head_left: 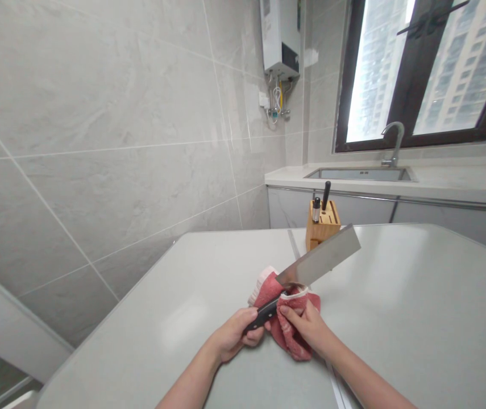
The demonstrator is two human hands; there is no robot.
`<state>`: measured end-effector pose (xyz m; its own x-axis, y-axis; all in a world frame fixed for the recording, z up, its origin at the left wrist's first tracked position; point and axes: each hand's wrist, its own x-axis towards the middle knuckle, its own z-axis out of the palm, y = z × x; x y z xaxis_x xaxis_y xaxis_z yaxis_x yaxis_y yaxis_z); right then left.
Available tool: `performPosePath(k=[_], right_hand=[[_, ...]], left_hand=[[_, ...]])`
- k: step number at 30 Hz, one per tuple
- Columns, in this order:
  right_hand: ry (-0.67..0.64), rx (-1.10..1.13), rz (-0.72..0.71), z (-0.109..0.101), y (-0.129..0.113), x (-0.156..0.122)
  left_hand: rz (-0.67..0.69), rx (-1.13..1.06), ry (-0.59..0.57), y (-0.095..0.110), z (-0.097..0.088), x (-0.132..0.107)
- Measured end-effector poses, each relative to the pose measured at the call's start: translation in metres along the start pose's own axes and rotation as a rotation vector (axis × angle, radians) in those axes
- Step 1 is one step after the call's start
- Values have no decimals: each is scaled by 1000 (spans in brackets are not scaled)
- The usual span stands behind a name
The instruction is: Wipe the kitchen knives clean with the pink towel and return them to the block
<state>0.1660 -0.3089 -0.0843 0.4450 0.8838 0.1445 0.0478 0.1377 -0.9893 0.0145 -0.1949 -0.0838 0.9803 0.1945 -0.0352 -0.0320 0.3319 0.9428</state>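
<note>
My left hand [239, 335] is closed round the black handle of a cleaver [322, 257]. The broad steel blade points up and to the right, away from me. A red cloth [296, 338] with a pale edge is wrapped about the cleaver where handle meets blade. With thumb and fingers, my right hand [306, 325] pinches this cloth against the cleaver. Part of the cloth lies behind the handle, and some of my right fingers are hidden by it.
Behind the blade stands a wooden knife block [323, 227] with a few dark handles in it. It rests on the pale table [208, 272]. Farther back are a counter with a sink [360, 175], a faucet [395, 142] and a window. A water heater [280, 40] hangs in the corner.
</note>
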Motion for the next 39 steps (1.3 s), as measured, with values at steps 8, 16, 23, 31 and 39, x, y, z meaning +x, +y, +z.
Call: performPosePath(k=[8,16,23,31,39], right_hand=[[-25,-84,-40,-2,-1,0],[-13,-65,-56,-2,3,2],[-34,-5,5,-1,7,2],[-14,12,2,-1,4,2],[12,18,26,-3,8,4]], left_hand=[[14,16,-13,4,1,0],[6,40,-26,3,1,0],[5,52,-48,2,0,1],[7,59,-43,3,2,1],[6,-48,11,1,8,3]])
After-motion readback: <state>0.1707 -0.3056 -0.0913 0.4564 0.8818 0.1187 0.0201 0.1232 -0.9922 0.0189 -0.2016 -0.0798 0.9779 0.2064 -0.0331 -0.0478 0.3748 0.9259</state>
